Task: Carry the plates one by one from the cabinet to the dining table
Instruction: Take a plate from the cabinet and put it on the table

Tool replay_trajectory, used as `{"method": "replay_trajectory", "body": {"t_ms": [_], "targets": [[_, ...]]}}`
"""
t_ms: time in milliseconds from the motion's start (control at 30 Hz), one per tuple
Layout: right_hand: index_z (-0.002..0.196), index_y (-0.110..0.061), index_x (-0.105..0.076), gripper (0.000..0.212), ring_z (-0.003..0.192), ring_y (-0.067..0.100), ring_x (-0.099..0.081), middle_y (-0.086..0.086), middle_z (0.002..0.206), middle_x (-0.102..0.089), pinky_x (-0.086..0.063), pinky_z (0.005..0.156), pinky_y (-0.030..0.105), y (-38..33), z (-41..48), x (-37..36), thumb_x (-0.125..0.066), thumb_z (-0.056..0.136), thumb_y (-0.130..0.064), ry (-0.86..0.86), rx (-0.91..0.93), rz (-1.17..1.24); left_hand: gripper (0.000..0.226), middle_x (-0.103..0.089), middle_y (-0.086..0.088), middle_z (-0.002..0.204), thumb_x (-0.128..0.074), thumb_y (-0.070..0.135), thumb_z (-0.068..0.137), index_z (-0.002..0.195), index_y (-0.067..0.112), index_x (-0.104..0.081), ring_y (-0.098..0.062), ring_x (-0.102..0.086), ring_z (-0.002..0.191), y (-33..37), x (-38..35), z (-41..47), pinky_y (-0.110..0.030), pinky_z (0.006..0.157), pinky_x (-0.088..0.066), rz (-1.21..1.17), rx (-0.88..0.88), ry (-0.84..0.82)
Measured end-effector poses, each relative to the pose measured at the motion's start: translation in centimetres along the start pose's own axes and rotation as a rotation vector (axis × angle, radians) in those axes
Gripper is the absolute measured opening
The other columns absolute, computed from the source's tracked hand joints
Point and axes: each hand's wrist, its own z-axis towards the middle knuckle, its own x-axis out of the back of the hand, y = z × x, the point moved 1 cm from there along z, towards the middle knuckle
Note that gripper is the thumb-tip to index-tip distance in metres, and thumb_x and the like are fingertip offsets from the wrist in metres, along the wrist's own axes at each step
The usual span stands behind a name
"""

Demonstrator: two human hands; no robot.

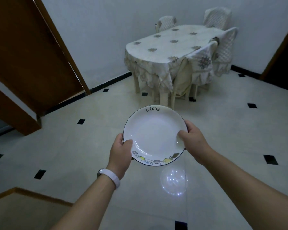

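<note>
Beyond the plate (154,136), across an open stretch of pale tiled floor (223,130) dotted with small black squares, stands the counter (170,42), an oval dining table draped in a cream cloth with flower patches. Covered chairs ring it: the nearest chair (199,63) is tucked in on its right side, well apart from the plate. Left of the plate, a brown wooden door (28,52) leans into view. On the floor just below the plate lies a round glare of small lights (173,181).

The plate is white and round, with a thin dark rim, the word "Life" written at its far edge and a row of small cartoon figures along its near edge. It is held in the air, tilted slightly, nothing on it.

The left hand (121,153), a white band on its wrist, grips the plate's left edge, thumb on top. The right hand (193,138) grips the right edge the same way, thumb pressed on the rim.
</note>
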Motion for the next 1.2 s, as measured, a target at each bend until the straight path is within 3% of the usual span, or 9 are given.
{"method": "replay_trajectory", "body": {"t_ms": [100, 233, 433, 867, 967, 1100, 1200], "targets": [[0.110, -0.035, -0.064, 0.051, 0.065, 0.016, -0.062, 0.001, 0.084, -0.068, -0.048, 0.049, 0.027, -0.3, 0.9, 2.2, -0.043, 0.074, -0.007, 0.017, -0.013, 0.025, 0.018, -0.065, -0.003, 0.077, -0.047, 0.006, 0.088, 0.095, 0.016, -0.061, -0.020, -0.056, 0.061, 0.7, -2.6, 1.2, -0.027, 0.048, -0.048, 0.001, 0.008, -0.062], [0.112, -0.031, -0.063, 0.047, 0.058, 0.011, -0.058, 0.001, 0.083, -0.065, -0.044, 0.044, 0.022, -0.7, 2.3, 4.5, -0.044, 0.077, -0.006, 0.073, -0.023, 0.034, 0.019, -0.066, -0.012, 0.098, -0.050, 0.019, 0.080, 0.094, 0.021, -0.063, -0.024, -0.060, 0.069, 1.4, -5.4, 3.8, -0.032, 0.052, -0.050, -0.006, 0.015, -0.130], [0.106, -0.030, -0.062, 0.045, 0.059, 0.014, -0.055, 0.000, 0.082, -0.062, -0.043, 0.042, 0.022, -1.2, 6.9, 6.6, -0.040, 0.084, 0.003, 0.161, -0.051, 0.033, 0.023, -0.067, 0.000, 0.081, -0.045, 0.005, 0.092, 0.097, 0.019, -0.063, -0.013, -0.059, 0.062, 2.6, -9.8, 9.3, -0.023, 0.048, -0.046, -0.021, -0.006, -0.191], [0.105, -0.027, -0.063, 0.041, 0.067, 0.020, -0.059, 0.010, 0.091, -0.066, -0.047, 0.049, 0.027, -6.1, 28.8, 5.8, -0.043, 0.083, 0.001, 0.285, -0.099, -0.050, 0.024, -0.071, -0.009, 0.097, -0.048, 0.010, 0.090, 0.101, 0.022, -0.065, -0.020, -0.063, 0.076, 6.7, -16.3, 32.8, -0.031, 0.062, -0.050, -0.059, 0.030, -0.278], [0.106, -0.026, -0.062, 0.040, 0.064, 0.017, -0.057, 0.006, 0.088, -0.064, -0.044, 0.043, 0.023, -8.1, 32.8, 5.5, -0.043, 0.084, 0.001, 0.313, -0.094, -0.060, 0.022, -0.071, -0.014, 0.099, -0.051, 0.016, 0.084, 0.100, 0.017, -0.065, -0.022, -0.062, 0.077, 8.7, -17.4, 37.4, -0.035, 0.065, -0.050, -0.048, 0.018, -0.305], [0.109, -0.023, -0.062, 0.041, 0.054, 0.013, -0.054, 0.003, 0.080, -0.063, -0.040, 0.039, 0.020, -10.2, 37.1, 5.4, -0.042, 0.084, 0.002, 0.315, -0.062, -0.075, 0.017, -0.065, -0.012, 0.089, -0.047, 0.006, 0.090, 0.097, 0.012, -0.061, -0.023, -0.058, 0.071, 11.0, -18.4, 41.7, -0.027, 0.050, -0.049, -0.073, -0.003, -0.318], [0.109, -0.017, -0.062, 0.036, 0.056, 0.016, -0.054, 0.005, 0.080, -0.062, -0.039, 0.038, 0.020, -11.2, 40.5, 5.1, -0.043, 0.084, 0.002, 0.322, -0.059, -0.088, 0.018, -0.066, -0.011, 0.087, -0.051, 0.016, 0.082, 0.097, 0.014, -0.062, -0.022, -0.059, 0.069, 12.1, -19.1, 45.1, -0.027, 0.049, -0.049, -0.072, -0.016, -0.315]]}}
